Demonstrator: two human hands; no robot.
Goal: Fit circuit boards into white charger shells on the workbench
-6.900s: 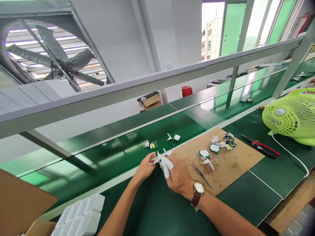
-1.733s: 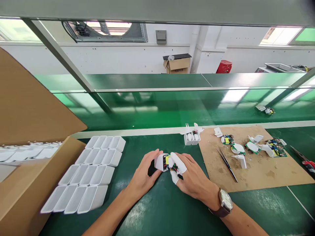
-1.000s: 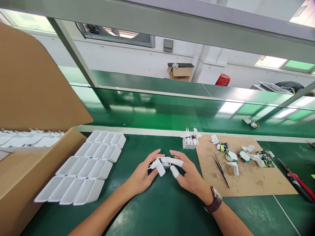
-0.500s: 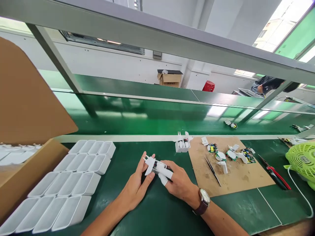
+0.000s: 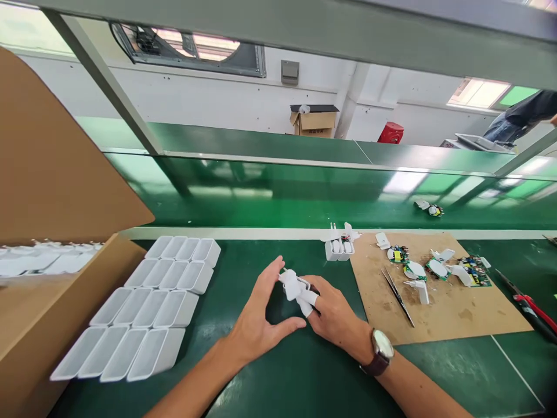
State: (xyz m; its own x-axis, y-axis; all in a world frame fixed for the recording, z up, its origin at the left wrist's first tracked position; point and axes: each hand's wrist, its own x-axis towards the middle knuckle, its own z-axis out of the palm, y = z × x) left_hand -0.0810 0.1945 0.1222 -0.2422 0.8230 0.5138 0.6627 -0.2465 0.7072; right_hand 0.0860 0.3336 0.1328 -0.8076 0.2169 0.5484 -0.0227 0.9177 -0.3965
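Observation:
In the middle of the head view, my right hand (image 5: pixel 333 307) grips a small white plastic plug part (image 5: pixel 292 284). White covers sit on some of its fingertips. My left hand (image 5: pixel 259 322) is open around the other side of the part, thumb and fingers spread wide. Its fingertips are close to the part's far end; whether one touches it I cannot tell. Beyond the hands stands a small group of white cases (image 5: pixel 339 249) with pronged white pieces and wires on top.
Rows of white rectangular cases (image 5: pixel 169 348) stand at left beside a cardboard box (image 5: pixel 87 302) of white parts. At right, a brown board (image 5: pixel 383 325) carries tweezers (image 5: pixel 398 297) and several circuit boards (image 5: pixel 476 271). Red-handled pliers (image 5: pixel 533 307) lie beyond. A person (image 5: pixel 520 122) is at far right.
My left hand has opened away from the plug part, its thumb and fingers now wider apart. The part has turned in my right hand. The view has shifted, tilting down and leftward.

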